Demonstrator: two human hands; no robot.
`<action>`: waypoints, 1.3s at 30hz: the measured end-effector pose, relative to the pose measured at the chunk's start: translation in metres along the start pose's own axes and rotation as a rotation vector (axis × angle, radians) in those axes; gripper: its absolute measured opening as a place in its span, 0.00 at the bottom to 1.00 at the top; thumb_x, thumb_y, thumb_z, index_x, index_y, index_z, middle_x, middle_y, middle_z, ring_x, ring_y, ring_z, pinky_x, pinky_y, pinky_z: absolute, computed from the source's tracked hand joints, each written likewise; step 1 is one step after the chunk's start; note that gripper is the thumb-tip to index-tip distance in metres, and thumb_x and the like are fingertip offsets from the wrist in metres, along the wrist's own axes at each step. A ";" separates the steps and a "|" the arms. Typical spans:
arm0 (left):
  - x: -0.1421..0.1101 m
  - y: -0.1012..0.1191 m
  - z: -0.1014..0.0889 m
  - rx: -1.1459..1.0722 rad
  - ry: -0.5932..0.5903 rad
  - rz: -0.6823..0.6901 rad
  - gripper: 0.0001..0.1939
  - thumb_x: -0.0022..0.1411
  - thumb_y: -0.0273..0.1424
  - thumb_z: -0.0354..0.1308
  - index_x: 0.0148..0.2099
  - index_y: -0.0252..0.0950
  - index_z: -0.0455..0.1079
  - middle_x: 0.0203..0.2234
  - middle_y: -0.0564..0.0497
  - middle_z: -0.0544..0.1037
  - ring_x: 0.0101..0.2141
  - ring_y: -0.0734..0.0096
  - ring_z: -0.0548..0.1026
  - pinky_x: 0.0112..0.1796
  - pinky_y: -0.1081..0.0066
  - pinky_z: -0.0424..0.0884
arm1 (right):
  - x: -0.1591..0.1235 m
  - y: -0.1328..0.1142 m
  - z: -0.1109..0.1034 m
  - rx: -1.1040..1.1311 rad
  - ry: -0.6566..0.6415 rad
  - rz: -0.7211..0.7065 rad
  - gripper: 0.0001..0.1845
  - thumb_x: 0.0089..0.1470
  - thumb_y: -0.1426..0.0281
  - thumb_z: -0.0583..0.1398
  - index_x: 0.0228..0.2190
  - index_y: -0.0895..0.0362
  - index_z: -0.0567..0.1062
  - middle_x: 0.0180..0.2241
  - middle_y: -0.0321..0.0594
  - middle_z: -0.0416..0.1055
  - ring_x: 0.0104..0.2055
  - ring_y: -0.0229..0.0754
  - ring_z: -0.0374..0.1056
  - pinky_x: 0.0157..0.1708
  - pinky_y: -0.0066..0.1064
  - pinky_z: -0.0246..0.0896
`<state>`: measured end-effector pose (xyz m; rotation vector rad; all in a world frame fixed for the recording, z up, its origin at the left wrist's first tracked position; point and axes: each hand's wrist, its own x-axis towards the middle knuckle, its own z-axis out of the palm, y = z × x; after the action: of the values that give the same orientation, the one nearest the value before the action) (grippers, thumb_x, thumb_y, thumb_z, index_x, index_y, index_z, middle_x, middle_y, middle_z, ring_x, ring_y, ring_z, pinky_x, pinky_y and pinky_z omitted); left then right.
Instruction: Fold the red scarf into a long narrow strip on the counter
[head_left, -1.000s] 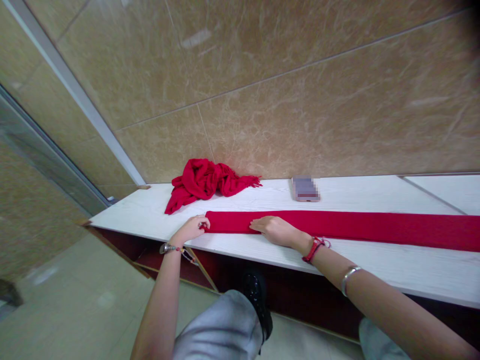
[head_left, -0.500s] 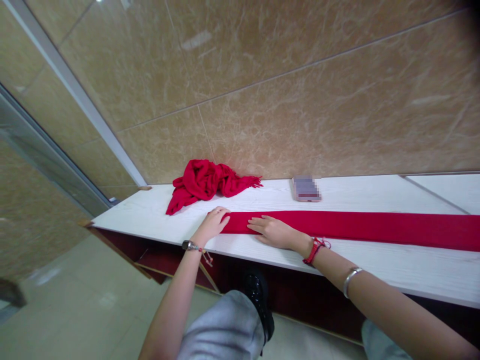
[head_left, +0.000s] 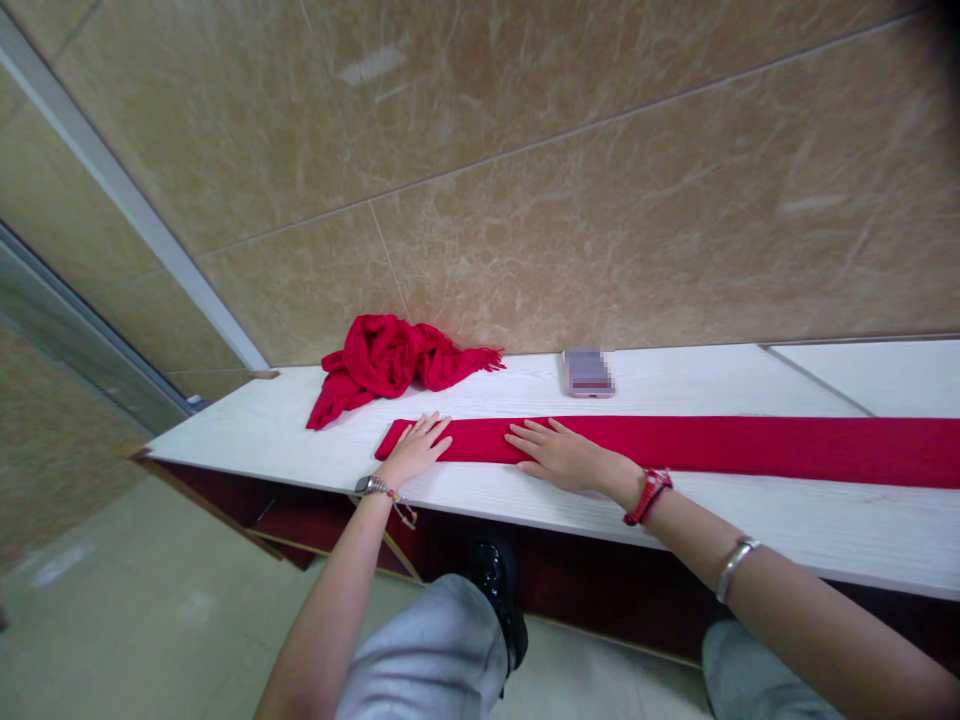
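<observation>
A long red scarf (head_left: 720, 445), folded into a narrow flat strip, lies along the white counter and runs out of view on the right. Near its left end my left hand (head_left: 417, 447) rests flat on the cloth with the fingers spread. My right hand (head_left: 559, 455) lies palm down on the same strip, a little further right, its fingers stretched out. Neither hand grips the cloth. Behind my left hand, a second red scarf (head_left: 386, 355) with a fringed end sits crumpled against the wall.
A phone (head_left: 589, 373) lies at the back of the white counter (head_left: 247, 425), near the tiled wall (head_left: 562, 230). Open dark red shelves (head_left: 315, 525) are below the counter top. My black shoe (head_left: 495, 585) is at the shelf's front.
My left hand first moved right along the strip from its left end, uncurling, and now lies spread on it. My right hand has slid slightly right. The view has shifted a little.
</observation>
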<state>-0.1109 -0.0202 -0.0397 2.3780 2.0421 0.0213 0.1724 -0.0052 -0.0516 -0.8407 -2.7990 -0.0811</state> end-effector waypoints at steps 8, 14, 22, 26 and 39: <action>0.003 -0.003 -0.012 -0.015 -0.145 -0.351 0.33 0.60 0.52 0.31 0.65 0.49 0.39 0.64 0.51 0.38 0.61 0.49 0.38 0.53 0.42 0.43 | 0.011 -0.010 -0.017 -0.028 0.014 0.139 0.29 0.60 0.58 0.44 0.57 0.62 0.58 0.60 0.53 0.51 0.61 0.54 0.45 0.55 0.51 0.45; -0.009 -0.033 -0.010 0.038 -0.090 -0.466 0.32 0.62 0.49 0.29 0.65 0.46 0.40 0.64 0.50 0.39 0.61 0.50 0.41 0.53 0.47 0.50 | 0.049 -0.041 -0.010 0.054 0.028 0.154 0.29 0.60 0.58 0.45 0.56 0.62 0.58 0.60 0.52 0.50 0.62 0.53 0.42 0.56 0.51 0.41; -0.009 -0.014 -0.011 0.101 0.070 -0.421 0.30 0.63 0.46 0.34 0.63 0.41 0.48 0.63 0.44 0.43 0.60 0.44 0.41 0.54 0.43 0.44 | 0.070 -0.058 0.003 0.139 -0.016 0.128 0.30 0.60 0.58 0.43 0.57 0.62 0.56 0.60 0.51 0.49 0.62 0.53 0.42 0.57 0.53 0.40; -0.005 0.014 -0.007 -0.016 0.018 -0.218 0.28 0.64 0.45 0.32 0.64 0.43 0.45 0.63 0.47 0.43 0.61 0.50 0.43 0.54 0.45 0.47 | 0.070 -0.057 0.005 0.136 -0.035 0.125 0.30 0.60 0.57 0.43 0.58 0.62 0.55 0.60 0.51 0.49 0.62 0.53 0.41 0.57 0.53 0.39; 0.001 0.008 -0.006 -0.059 -0.047 -0.261 0.31 0.62 0.50 0.32 0.64 0.45 0.44 0.63 0.49 0.43 0.61 0.53 0.41 0.54 0.43 0.43 | 0.045 -0.039 0.000 0.098 -0.074 0.137 0.32 0.59 0.56 0.43 0.58 0.63 0.55 0.60 0.54 0.47 0.62 0.53 0.42 0.57 0.53 0.40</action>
<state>-0.1025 -0.0202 -0.0339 2.0410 2.2771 0.0235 0.1148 -0.0138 -0.0408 -1.0276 -2.7773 0.1102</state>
